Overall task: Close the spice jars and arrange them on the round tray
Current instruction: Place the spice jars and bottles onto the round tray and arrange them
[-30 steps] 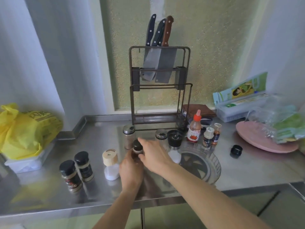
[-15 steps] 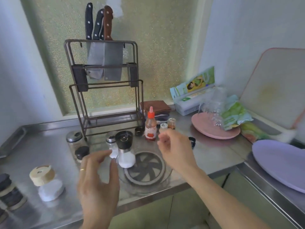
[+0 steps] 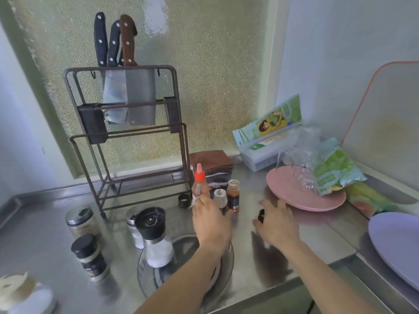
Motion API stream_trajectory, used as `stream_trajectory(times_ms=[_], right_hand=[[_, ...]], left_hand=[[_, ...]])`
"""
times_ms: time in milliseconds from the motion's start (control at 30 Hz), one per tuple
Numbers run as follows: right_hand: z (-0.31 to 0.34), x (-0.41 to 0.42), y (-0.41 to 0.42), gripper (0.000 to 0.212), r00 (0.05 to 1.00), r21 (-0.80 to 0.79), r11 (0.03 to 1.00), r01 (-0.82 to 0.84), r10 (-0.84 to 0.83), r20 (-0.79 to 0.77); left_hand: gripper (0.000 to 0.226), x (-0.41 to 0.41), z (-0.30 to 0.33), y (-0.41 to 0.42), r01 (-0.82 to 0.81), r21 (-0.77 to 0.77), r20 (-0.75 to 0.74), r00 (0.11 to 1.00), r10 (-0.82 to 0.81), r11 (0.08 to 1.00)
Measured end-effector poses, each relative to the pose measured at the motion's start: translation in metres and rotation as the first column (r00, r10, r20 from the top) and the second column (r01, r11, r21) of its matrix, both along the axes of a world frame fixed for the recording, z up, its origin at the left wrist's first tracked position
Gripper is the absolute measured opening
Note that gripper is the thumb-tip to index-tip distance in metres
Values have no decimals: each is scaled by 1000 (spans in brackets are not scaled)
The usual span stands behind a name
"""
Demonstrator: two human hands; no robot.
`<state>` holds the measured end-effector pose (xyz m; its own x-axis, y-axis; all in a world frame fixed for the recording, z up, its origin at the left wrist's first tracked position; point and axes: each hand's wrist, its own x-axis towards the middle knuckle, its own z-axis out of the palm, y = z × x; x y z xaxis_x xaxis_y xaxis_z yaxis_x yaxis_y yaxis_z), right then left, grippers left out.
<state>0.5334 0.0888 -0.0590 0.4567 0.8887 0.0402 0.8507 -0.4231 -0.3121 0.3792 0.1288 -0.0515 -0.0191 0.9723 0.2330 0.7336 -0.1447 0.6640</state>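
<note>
Black cap point(image 3: 261, 215) under right hand point(image 3: 277, 225), maybe touching

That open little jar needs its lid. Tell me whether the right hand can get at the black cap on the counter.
Probably yes. The right hand is already at the black cap, fingers spread around it, with only bare steel counter there. The pink plate sits just beyond, not blocking.

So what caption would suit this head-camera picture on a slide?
Left hand reaches the small jars while right hand reaches a black cap.
</note>
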Motion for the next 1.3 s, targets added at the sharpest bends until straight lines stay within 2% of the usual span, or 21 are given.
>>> stream_trajectory(times_ms=[100,200,300,367,400,467,500,533,567,633,833,933,1067,1167,1233,1300], right_hand=[[-5,5,3,41,999,4,999,-49,49,-10],[-2,9,-2,41,997,32,997,-68,69,-43],[13,12,-9,33,989,200,980,-8,38,-146],[35,10,-16,32,946,361,930,69,54,-319],[50,5,-21,32,878,427,898,108,115,-464],[84,-10,-34,34,629,520,843,134,334,-702],[101,-21,-40,32,515,552,826,115,426,-744],[114,-32,-46,28,449,585,807,78,495,-744],[125,-42,-51,24,438,615,788,28,543,-716],[141,-63,-60,21,500,639,765,-76,584,-639],[166,-123,-91,41,559,575,686,-445,715,-420],[175,-149,-100,47,559,424,636,-645,771,-305],[187,-183,-105,43,515,188,554,-811,828,-221],[184,-218,-104,25,561,-8,562,-827,827,14],[181,-239,-104,35,561,-104,571,-815,821,110],[180,-254,-105,48,518,-173,528,-832,849,102]], left_hand=[[51,6,-5,9,7,-46,-4,1000,-7,999],[37,6,-6,9,5,-45,37,999,-4,999],[36,2,4,-1,8,1,132,991,-9,1000],[49,-4,17,-13,23,87,185,982,-38,996],[50,-8,24,-20,30,130,210,976,-57,991],[46,-19,37,-38,39,209,244,965,-90,977],[48,-26,44,-48,46,235,253,962,-107,971],[53,-34,49,-57,54,254,265,956,-123,966],[55,-42,53,-66,62,268,282,949,-140,961],[47,-62,60,-82,70,287,324,932,-165,955],[33,-129,65,-122,37,296,325,936,-137,954],[33,-163,64,-143,31,327,306,942,-137,944],[35,-203,56,-163,15,322,258,961,-103,947],[31,-229,40,-174,4,304,237,968,-80,953],[29,-244,31,-179,-24,282,248,968,-49,959],[30,-256,25,-181,-42,255,238,971,-20,966]])
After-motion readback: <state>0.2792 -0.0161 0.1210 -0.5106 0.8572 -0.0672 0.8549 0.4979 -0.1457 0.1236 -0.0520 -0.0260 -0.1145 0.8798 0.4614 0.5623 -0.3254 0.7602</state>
